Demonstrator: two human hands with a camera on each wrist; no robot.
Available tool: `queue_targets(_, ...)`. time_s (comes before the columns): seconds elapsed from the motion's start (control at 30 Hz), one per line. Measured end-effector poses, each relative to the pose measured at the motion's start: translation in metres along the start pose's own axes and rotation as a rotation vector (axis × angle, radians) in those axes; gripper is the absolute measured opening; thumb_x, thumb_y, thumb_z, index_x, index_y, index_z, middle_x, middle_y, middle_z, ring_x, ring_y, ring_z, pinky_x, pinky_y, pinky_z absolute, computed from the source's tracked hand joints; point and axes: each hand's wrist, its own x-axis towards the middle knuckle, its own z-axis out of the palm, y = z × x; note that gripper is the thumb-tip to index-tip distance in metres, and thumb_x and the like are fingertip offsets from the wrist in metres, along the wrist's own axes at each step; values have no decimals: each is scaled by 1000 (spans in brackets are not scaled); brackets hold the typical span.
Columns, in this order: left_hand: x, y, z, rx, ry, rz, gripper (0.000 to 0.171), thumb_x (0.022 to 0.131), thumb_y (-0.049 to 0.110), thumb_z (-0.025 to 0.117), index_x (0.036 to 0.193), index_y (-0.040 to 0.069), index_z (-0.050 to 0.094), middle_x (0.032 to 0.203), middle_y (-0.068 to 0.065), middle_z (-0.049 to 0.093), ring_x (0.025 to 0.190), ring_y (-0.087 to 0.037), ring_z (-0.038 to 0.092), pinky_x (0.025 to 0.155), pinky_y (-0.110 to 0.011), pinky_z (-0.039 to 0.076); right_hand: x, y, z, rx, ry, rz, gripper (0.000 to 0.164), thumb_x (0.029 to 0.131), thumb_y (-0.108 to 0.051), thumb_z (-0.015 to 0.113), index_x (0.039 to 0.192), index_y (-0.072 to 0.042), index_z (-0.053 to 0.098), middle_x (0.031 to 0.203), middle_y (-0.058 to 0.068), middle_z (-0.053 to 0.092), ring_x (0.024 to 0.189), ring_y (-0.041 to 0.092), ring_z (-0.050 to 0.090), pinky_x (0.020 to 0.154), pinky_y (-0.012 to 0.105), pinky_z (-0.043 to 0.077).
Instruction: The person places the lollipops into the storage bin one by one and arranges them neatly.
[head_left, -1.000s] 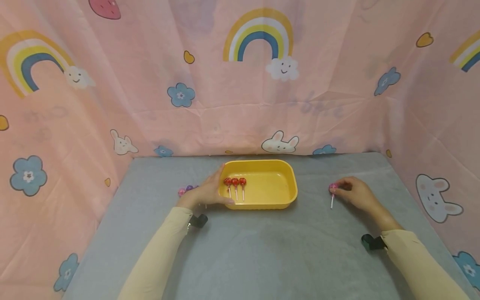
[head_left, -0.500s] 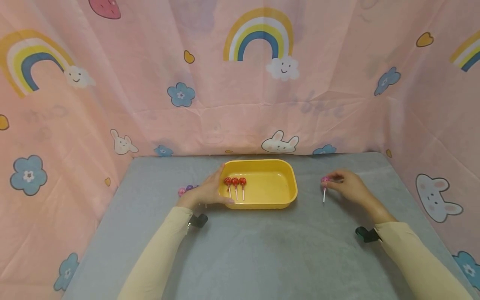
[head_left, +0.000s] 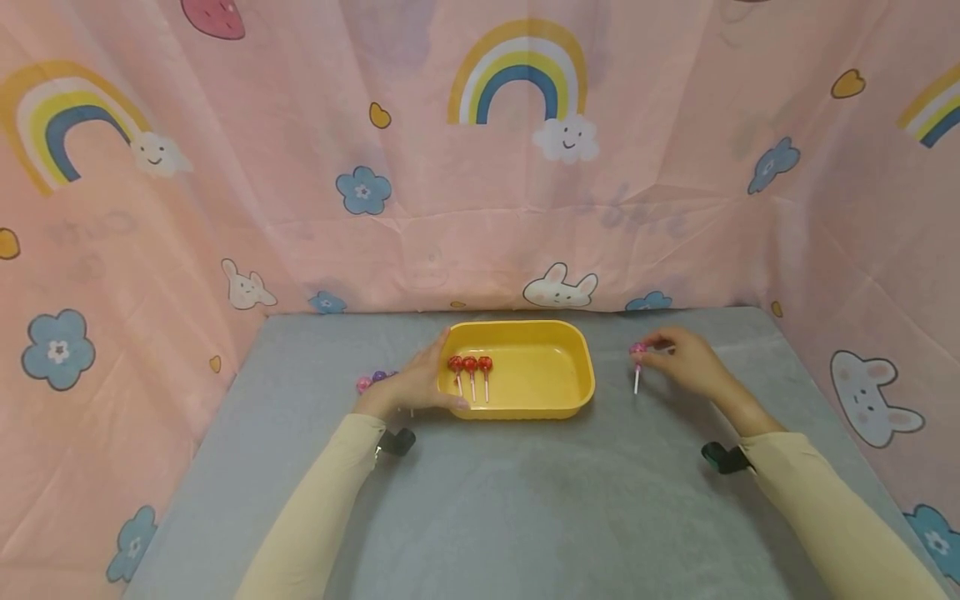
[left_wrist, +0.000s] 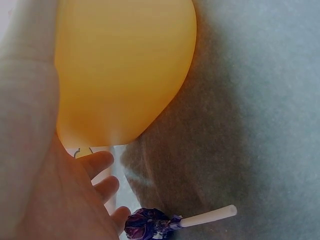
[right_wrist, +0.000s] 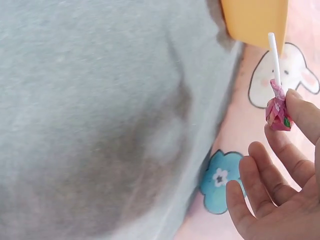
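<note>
A yellow tray (head_left: pixel 540 375) stands at the middle of the table, with three red lollipops (head_left: pixel 471 365) lying side by side at its left end. My left hand (head_left: pixel 416 383) holds that end, thumb at the front and fingers towards the back corner. Beyond its fingers, the left wrist view has a purple lollipop (left_wrist: pixel 150 223) with a white stick. To the right of the tray, my right hand (head_left: pixel 686 362) pinches a pink-wrapped lollipop (right_wrist: pixel 278 112) by its head between thumb and forefinger. In the head view its stick points down.
Pink and purple lollipops (head_left: pixel 365 384) lie left of the tray, partly hidden behind the left hand. A grey cloth (head_left: pixel 525 508) covers the table. Pink printed curtains (head_left: pixel 480 208) hang along the back and both sides.
My right hand has moved left and slightly back, towards the tray, carrying the pink lollipop. The left hand and the tray have stayed in place.
</note>
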Motion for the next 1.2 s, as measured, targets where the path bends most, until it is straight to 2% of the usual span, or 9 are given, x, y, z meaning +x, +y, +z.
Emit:
queue_targets(0.3,1,-1,0,-11,6,2,133,71,56,83,159,24,-12,169,-8,8,155,-35,14,124,-56,20,9,-13,-1,-8,8,-39,46,93,-40,67,117,0,66,120,22,64,116,40,55,102,60,45)
queue_targets(0.63,0,1,0,-11,12,11,133,71,55,83,159,23,-10,169,-9,8,155,-35,15,124,-56,21,15,-29,-2,-10,8,-38,45,92,-42,69,115,-4,67,120,18,64,115,37,56,103,58,47)
queue_targets(1.0,-1,1,-1,-8,12,18,133,71,55,83,159,22,-10,169,-10,10,155,-35,15,124,-56,21,18,-42,-1,-5,0,-75,40,92,-36,69,115,-3,66,120,18,64,115,37,56,103,57,47)
queue_targets(1.2,-1,1,-2,-3,10,24,133,71,55,83,159,21,-11,169,-11,8,155,-36,15,124,-55,20,20,-46,2,6,-11,-61,40,92,-36,69,115,-5,66,122,17,63,117,37,55,104,58,45)
